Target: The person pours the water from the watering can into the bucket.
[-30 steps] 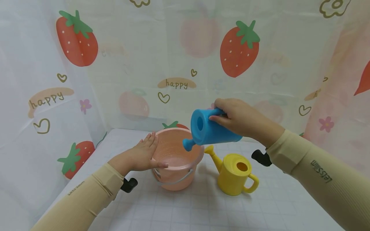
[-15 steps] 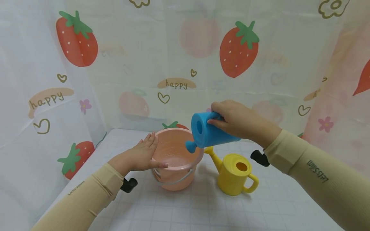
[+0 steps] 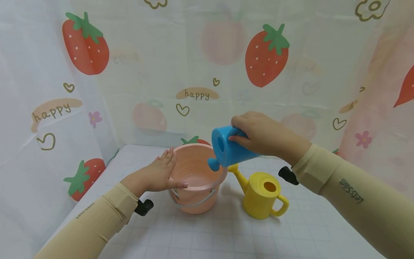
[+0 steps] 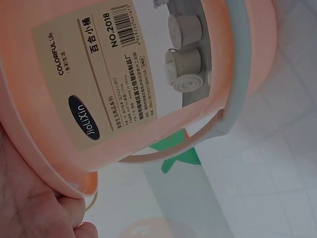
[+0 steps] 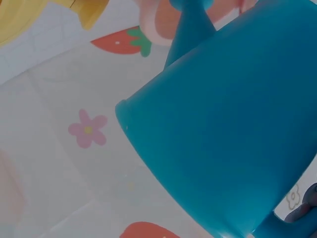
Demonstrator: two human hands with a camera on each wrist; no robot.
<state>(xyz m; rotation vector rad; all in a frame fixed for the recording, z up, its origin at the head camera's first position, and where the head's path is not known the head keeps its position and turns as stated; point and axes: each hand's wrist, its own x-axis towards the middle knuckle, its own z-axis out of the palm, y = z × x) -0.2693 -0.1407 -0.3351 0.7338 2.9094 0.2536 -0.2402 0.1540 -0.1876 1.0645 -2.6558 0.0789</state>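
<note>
My right hand (image 3: 265, 133) grips the handle of a blue watering can (image 3: 237, 147). The can is tipped forward, its spout head pointing down over the right side of a pink bucket (image 3: 195, 199). In the right wrist view the body of the blue watering can (image 5: 223, 119) fills much of the picture. My left hand (image 3: 157, 174) rests on the bucket's left rim, fingers straight and thumb along the front edge. The left wrist view shows the bucket's label (image 4: 124, 74) and the palm (image 4: 29, 198) against its rim. The bucket stands upright with its grey handle hanging down.
A yellow watering can (image 3: 260, 198) stands upright to the right of the bucket, its spout close to the bucket's side. Both stand on a table with a white gridded cover (image 3: 223, 237). A strawberry-print curtain (image 3: 155, 64) hangs behind and at both sides.
My right hand has moved a little left and slightly down with the blue watering can, which tips further forward. The left hand, bucket and yellow can stay in place.
</note>
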